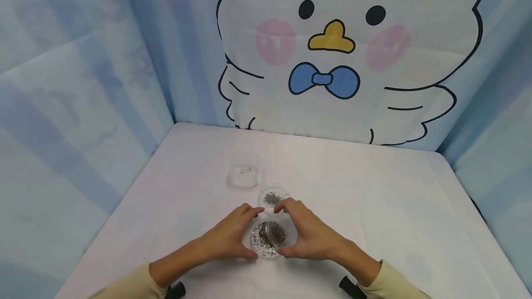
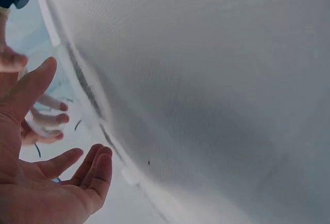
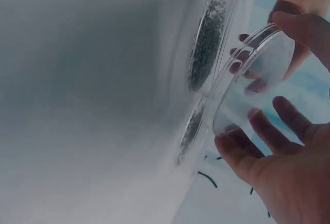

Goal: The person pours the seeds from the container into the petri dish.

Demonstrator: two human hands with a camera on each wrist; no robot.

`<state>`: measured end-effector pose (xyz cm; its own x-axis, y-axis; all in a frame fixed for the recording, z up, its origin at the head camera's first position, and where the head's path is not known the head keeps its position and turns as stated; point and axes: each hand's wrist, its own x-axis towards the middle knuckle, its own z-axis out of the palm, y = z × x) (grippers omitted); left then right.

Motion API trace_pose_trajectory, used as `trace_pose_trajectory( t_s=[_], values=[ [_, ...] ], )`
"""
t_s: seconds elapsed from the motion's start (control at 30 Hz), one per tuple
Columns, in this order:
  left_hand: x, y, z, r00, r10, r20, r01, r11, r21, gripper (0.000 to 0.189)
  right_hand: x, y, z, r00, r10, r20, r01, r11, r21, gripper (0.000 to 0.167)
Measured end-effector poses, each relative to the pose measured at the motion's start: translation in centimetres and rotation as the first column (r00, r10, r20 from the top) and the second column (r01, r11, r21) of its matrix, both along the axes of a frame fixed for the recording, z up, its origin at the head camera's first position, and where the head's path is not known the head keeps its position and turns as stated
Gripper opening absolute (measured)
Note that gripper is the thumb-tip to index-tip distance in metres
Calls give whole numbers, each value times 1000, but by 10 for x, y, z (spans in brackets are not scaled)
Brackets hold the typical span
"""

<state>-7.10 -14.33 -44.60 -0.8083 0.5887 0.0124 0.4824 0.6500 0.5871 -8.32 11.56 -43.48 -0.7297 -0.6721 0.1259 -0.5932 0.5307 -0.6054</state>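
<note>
My right hand (image 1: 313, 234) grips a clear round lid (image 3: 240, 100) by its rim, thumb at one side and fingers at the other. The lid stands tilted over a round clear dish (image 3: 206, 41) of dark grains mixed with white flecks, which sits on the table. Across the dish, my left hand (image 1: 230, 236) holds nothing, its thumb and fingers spread apart near the dish's left side. Just beyond is a second, smaller-looking round dish (image 1: 267, 192) of similar dark and white bits, partly overlapped by the right fingertips.
A clear squarish container (image 1: 244, 179) with a few specks stands farther back on the left of the dishes. The white-covered table (image 1: 399, 225) is bordered by pale blue curtains (image 1: 62, 105) and a cartoon-printed backdrop (image 1: 328, 110).
</note>
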Motion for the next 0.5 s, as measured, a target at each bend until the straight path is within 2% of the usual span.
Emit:
trace_pose_trajectory(
  t_s=[0.23, 0.37, 0.5],
  values=[
    [-2, -24, 9, 999, 51, 0, -51, 997, -51, 88, -1, -22, -6, 993, 113, -35, -109, 990, 92, 46],
    [-2, -35, 9, 996, 89, -4, -89, 994, -67, 77, -1, -30, -9, 985, 165, -56, -155, 975, 160, 43],
    [-1, -42, 9, 990, 132, -38, -134, 990, -51, 68, 0, -35, -11, 984, 170, -56, -157, 968, 194, 45]
  ],
)
